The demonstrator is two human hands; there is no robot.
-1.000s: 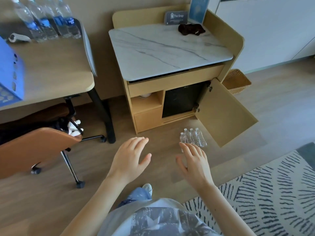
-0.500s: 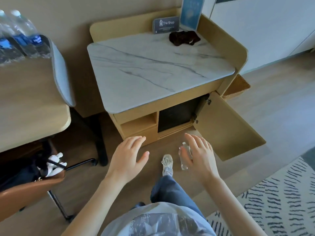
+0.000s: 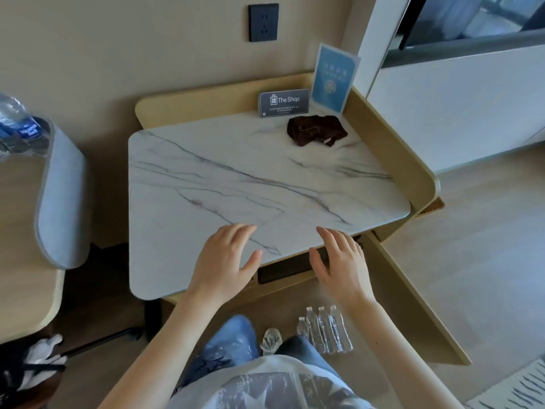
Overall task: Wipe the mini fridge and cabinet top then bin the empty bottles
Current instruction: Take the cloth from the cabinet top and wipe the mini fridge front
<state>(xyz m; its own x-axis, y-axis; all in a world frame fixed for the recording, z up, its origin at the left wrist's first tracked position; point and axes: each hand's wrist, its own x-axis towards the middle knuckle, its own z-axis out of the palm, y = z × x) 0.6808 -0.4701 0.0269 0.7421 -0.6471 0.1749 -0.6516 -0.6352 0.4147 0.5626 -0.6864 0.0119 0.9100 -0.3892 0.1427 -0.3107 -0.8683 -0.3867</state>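
The marble cabinet top point(image 3: 236, 172) is now filling the view, closer than before. A brown cloth point(image 3: 317, 129) is lying at its far right. Both hands point(image 3: 224, 261) point(image 3: 342, 264) are spreading empty over its near edge. Empty bottles point(image 3: 327, 327) are standing on the wooden floor point(image 3: 472, 261) below.
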